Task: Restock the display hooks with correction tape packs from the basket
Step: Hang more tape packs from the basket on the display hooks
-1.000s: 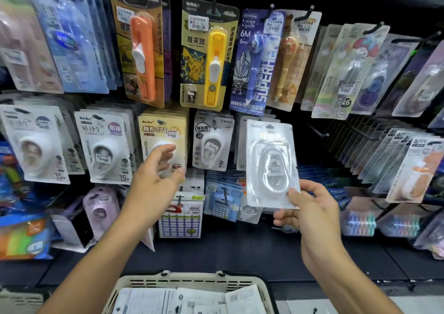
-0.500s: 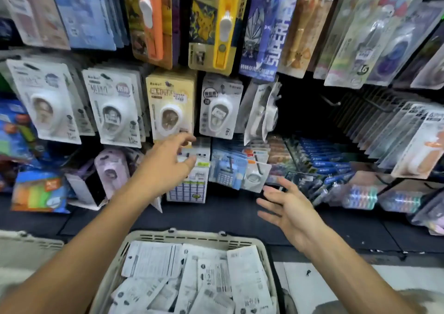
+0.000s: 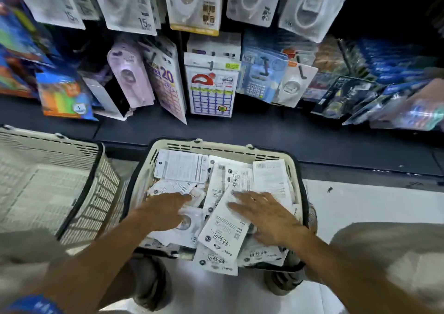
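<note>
Scene: a shopper-level view down a stationery aisle, a person bent over a cream basket (image 3: 216, 145) on the pale floor.
Left hand (image 3: 163, 214): fingers straight and loosely spread, laid flat over the heap of correction tape packs (image 3: 223, 229) in the basket; nothing pinched.
Right hand (image 3: 266, 215): palm down, fingers extended and slightly apart, resting on a white pack lying print side up; whether a fingertip hooks its edge is hard to tell through the blur.
Packs: piled in the basket, most showing their printed backs, one or two spilling over the near rim.
Display: hanging packs (image 3: 310, 4) fill the hooks above a dark shelf.
Alongside: a second cream basket (image 3: 79, 193) stands to the left.
</note>
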A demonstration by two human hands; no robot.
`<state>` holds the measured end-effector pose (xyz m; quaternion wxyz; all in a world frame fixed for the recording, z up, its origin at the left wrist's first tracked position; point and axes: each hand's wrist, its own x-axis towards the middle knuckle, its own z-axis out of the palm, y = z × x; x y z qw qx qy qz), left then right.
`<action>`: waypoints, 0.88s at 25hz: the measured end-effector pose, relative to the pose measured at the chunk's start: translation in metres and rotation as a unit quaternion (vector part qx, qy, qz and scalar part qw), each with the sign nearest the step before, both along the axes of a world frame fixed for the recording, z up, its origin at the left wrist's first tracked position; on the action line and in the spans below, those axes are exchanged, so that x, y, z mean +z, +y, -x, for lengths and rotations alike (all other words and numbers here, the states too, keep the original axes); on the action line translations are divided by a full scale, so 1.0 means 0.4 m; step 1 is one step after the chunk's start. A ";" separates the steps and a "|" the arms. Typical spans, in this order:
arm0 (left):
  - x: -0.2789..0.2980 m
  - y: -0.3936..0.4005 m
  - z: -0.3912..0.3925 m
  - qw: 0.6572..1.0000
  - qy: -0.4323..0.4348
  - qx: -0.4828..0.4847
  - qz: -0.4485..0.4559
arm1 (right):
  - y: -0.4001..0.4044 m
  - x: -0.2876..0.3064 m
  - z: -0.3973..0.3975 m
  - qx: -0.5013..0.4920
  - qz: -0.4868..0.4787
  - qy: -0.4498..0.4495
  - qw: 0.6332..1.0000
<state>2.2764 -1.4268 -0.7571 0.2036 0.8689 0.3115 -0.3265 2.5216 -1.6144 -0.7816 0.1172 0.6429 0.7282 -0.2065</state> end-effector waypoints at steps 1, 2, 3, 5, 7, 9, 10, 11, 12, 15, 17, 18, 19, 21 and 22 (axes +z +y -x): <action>-0.016 0.000 0.010 1.000 -0.009 0.018 -0.002 | -0.002 -0.015 0.016 0.020 -0.004 -0.003 1.000; -0.028 -0.001 0.014 0.999 -0.019 0.028 -0.008 | -0.001 -0.023 0.034 0.028 -0.004 -0.021 0.999; -0.038 0.000 0.010 0.999 -0.029 0.030 -0.009 | 0.003 -0.030 0.050 0.025 -0.004 -0.043 0.999; -0.053 -0.001 -0.013 0.998 -0.045 0.032 -0.002 | 0.020 -0.042 0.073 0.009 -0.001 -0.066 0.998; -0.067 0.001 -0.043 0.998 -0.055 0.035 -0.016 | 0.038 -0.050 0.078 -0.008 0.000 -0.064 0.998; -0.079 0.007 -0.072 0.996 -0.070 0.026 -0.043 | 0.044 -0.060 0.071 -0.012 -0.006 -0.061 0.998; -0.087 0.006 -0.087 0.994 -0.086 0.007 -0.072 | 0.043 -0.060 0.063 -0.011 -0.010 -0.064 0.998; -0.097 0.002 -0.100 0.988 -0.110 -0.013 -0.107 | 0.042 -0.057 0.051 -0.008 -0.014 -0.064 0.998; -0.109 -0.001 -0.116 0.980 -0.142 -0.030 -0.138 | 0.043 -0.050 0.033 -0.007 -0.023 -0.055 0.998; -0.133 0.021 -0.169 0.963 -0.214 -0.077 -0.144 | 0.047 -0.005 -0.023 -0.023 -0.096 0.045 0.994; -0.137 0.051 -0.191 0.962 -0.234 -0.109 -0.084 | 0.052 0.028 -0.043 -0.081 -0.128 0.129 0.980; -0.133 0.063 -0.202 0.959 -0.247 -0.123 -0.056 | 0.057 0.043 -0.047 -0.117 -0.123 0.158 0.973; -0.123 0.071 -0.216 0.955 -0.265 -0.129 -0.032 | 0.062 0.057 -0.051 -0.152 -0.121 0.178 0.965; -0.093 0.075 -0.255 0.938 -0.333 -0.092 0.016 | 0.075 0.080 -0.067 -0.239 -0.111 0.214 0.941; -0.082 0.072 -0.277 0.929 -0.362 -0.061 0.052 | 0.082 0.089 -0.080 -0.288 -0.093 0.238 0.923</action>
